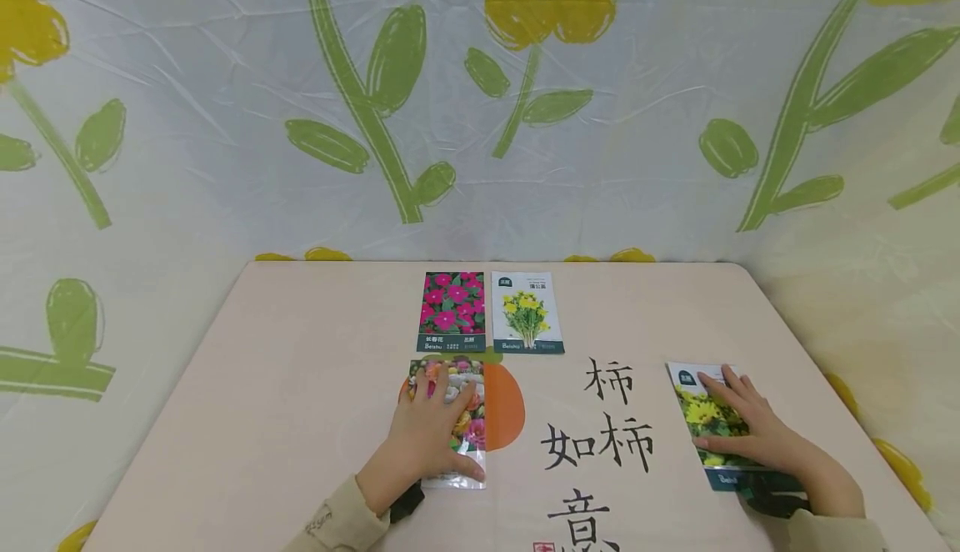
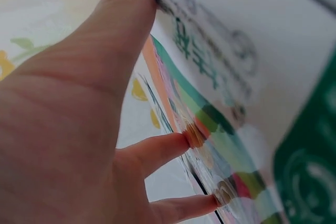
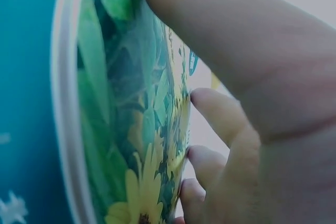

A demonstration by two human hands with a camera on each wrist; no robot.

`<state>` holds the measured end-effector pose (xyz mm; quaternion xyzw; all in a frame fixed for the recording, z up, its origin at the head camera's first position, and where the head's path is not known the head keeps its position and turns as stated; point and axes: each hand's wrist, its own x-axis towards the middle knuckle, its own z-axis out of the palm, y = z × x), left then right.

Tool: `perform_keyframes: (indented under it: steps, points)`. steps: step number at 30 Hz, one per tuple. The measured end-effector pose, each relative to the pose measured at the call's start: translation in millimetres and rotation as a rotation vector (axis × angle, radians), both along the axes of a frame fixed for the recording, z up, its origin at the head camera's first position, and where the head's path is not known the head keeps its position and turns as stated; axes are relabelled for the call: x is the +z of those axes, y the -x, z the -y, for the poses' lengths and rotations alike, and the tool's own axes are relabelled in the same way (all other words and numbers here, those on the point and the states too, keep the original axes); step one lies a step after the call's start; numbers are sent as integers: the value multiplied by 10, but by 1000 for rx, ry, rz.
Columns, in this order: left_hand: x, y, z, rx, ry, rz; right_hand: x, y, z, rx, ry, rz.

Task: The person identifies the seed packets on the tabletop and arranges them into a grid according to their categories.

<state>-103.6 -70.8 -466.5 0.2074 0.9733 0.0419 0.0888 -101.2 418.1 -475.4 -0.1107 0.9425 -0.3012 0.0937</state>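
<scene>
Spread over a seed packet with multicoloured flowers (image 1: 476, 434), my left hand (image 1: 423, 439) rests its fingers and thumb on the front of it. In the left wrist view its fingertips touch the glossy packet face (image 2: 231, 145). At the right of the table, my right hand (image 1: 772, 439) lies with spread fingers on a seed packet with yellow flowers (image 1: 701, 410). The right wrist view shows that packet's picture of yellow blooms and leaves (image 3: 126, 129) close up, fingertips against it. Each hand partly covers its packet.
Behind the left hand, a pink-flower packet (image 1: 453, 306) and a white packet with yellow flowers (image 1: 525, 310) lie side by side. Black brush characters (image 1: 611, 444) and an orange fruit print (image 1: 508, 406) mark the pale tabletop (image 1: 262, 402). A flower-patterned cloth (image 1: 600, 168) hangs behind.
</scene>
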Motion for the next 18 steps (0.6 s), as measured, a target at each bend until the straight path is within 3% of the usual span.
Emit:
perform_keyframes:
  steps: [18]
  points:
    - [35,4,-2,-12,34,0,111,23,208,-32,-73,44]
